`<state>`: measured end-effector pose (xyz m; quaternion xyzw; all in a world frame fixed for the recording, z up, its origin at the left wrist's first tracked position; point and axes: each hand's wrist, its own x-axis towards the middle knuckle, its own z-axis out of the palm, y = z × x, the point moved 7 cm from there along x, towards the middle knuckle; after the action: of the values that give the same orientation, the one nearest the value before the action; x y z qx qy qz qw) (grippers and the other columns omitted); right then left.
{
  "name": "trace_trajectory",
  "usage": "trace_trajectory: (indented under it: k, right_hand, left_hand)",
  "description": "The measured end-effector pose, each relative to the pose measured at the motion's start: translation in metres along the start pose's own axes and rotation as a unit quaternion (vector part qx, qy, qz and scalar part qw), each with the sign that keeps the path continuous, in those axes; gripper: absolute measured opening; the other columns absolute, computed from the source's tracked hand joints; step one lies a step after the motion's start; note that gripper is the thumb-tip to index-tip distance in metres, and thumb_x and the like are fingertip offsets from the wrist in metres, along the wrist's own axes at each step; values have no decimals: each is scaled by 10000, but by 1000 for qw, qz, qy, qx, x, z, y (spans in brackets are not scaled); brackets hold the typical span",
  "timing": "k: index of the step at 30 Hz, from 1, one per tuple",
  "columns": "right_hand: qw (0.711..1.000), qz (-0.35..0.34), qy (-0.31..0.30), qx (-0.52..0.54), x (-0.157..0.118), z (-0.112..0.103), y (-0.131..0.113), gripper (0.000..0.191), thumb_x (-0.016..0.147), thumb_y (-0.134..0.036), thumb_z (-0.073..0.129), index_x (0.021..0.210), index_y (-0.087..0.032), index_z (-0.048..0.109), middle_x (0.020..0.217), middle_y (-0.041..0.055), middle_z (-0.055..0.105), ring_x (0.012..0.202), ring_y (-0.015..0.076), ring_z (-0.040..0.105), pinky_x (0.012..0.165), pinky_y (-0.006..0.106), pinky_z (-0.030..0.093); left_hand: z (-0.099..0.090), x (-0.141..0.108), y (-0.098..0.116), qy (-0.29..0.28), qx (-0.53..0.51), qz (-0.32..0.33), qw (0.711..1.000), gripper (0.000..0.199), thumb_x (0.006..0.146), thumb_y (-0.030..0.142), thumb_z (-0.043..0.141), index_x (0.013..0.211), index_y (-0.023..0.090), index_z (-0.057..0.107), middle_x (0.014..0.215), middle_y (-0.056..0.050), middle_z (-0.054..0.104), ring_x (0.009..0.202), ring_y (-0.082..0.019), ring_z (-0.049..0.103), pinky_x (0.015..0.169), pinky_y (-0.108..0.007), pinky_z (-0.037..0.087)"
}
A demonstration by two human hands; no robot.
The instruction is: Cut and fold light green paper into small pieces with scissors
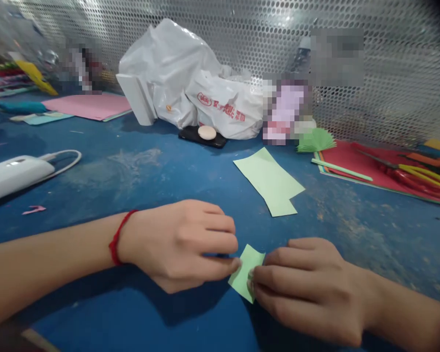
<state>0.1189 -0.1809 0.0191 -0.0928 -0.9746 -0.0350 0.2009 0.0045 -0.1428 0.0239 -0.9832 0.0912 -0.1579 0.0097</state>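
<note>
Glare on perforated metal (264, 34); soft shadows; blurred left edge

The frame's left edge crops the white device (18, 173), and the right hand (311, 286) covers part of the small green paper (244, 273)

Paper slip (245, 269) between left hand (185, 244) and right hand (311, 286), offcut (271, 182) at its twelve o'clock, scissors (418, 177) atop paper sheets (342, 155) at two, plastic bags (172, 63) at eleven
</note>
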Motion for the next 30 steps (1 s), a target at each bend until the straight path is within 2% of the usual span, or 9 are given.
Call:
trace_trajectory:
  k: [2,4,7,12,16,20,23,27,30]
  right_hand:
    - [999,14,-14,39,-2,3,9,233,962,-137,504,837,-182,695,812,25,716,649,133,595,542,295,420]
    - [996,33,-9,79,-3,5,15,162,960,-147,538,908,-170,689,865,31,718,693,138,605,591,293,437]
    - [993,64,2,102,-4,7,19,126,950,-148,550,945,-172,673,848,33,691,633,133,554,574,294,405]
    - [990,98,-10,104,-4,11,17,168,954,-126,494,886,-177,639,743,25,607,602,138,520,546,294,362]
    - [952,216,-46,213,-7,21,30,122,973,-181,492,921,-186,602,815,25,596,676,127,538,586,266,388]
    - [908,303,-35,287,-12,27,40,106,967,-199,509,885,-192,576,828,7,579,678,112,521,623,247,397]
    - [905,322,-36,276,-14,29,41,95,952,-194,516,869,-194,563,821,0,566,655,109,502,600,243,377]
    - [918,324,-51,224,-12,31,37,105,955,-207,485,864,-195,536,811,7,552,635,120,485,565,254,346]
    - [928,323,-61,175,-9,33,34,145,973,-213,426,869,-186,524,806,21,547,617,128,481,542,263,332]
  left_hand:
    - [2,-3,-8,-18,-47,-18,999,242,750,143,600,968,199,688,842,-82,674,796,-223,647,696,-379,549]
    - [4,-4,-11,-27,-79,-23,996,322,728,136,577,1025,188,690,882,-97,685,812,-239,650,769,-406,558]
    - [3,-2,-12,-18,-106,-27,994,312,727,129,559,981,230,708,863,-85,686,807,-246,660,848,-430,556]
    - [2,-1,-13,-21,-122,-45,991,268,766,143,539,907,285,716,803,-69,679,768,-232,658,844,-424,562]
    - [3,-3,-11,-23,-130,-36,991,275,750,125,531,896,271,713,800,-70,683,758,-232,655,845,-422,555]
    - [5,-5,-14,-20,-135,-50,989,311,752,112,515,948,251,714,817,-82,685,777,-244,650,846,-433,544]
    - [7,-4,-14,-35,-145,-55,987,328,768,116,492,942,276,719,820,-79,691,785,-250,643,826,-433,549]
    - [8,-2,-13,-55,-149,-51,986,303,787,136,491,895,285,732,831,-77,698,785,-258,639,806,-422,566]
    - [6,-3,-12,-39,-151,-46,987,263,763,125,527,864,271,721,825,-78,703,785,-258,653,796,-411,572]
